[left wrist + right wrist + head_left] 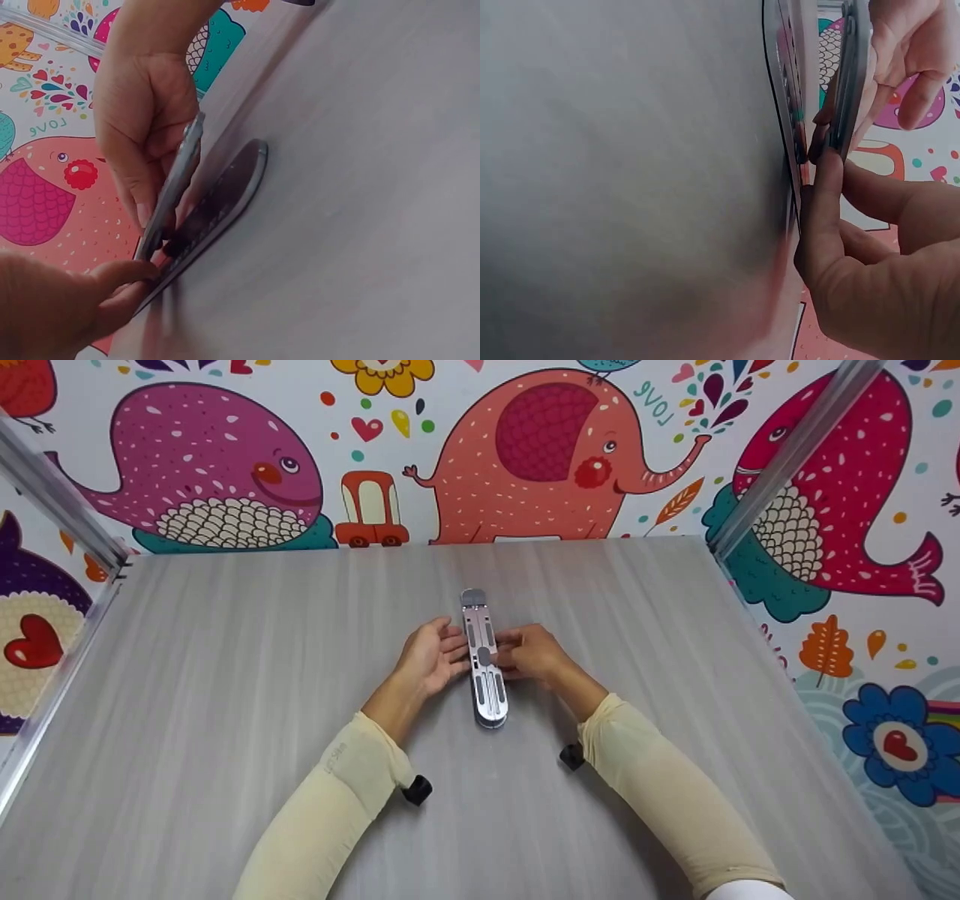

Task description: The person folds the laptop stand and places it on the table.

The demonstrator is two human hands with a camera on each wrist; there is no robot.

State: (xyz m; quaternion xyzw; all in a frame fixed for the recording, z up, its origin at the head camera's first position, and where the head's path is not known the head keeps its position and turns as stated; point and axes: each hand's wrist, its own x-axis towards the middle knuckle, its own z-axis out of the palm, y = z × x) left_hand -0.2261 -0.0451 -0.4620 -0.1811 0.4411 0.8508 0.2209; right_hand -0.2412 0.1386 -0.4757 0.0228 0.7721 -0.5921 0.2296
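Note:
A narrow silver folding stand with grey pads (489,690) lies lengthwise between both hands. Seen from the side in the left wrist view, its upper arm (178,176) tilts up from a flat base (240,176) with a rounded end. The left hand (429,658) grips the stand's left side; thumb and fingers pinch near the meeting point of the two parts. From the right, the right hand (534,651) pinches the upper arm (853,75) between thumb and fingers. Some fingertips of both hands are hidden behind the metal.
A grey wood-grain table (225,697) lies under the stand. Printed cartoon panels (375,435) stand along its back and sides, with metal posts (795,457) at the corners. Dark wrist-worn devices (418,790) hang beside the cream sleeves (330,795).

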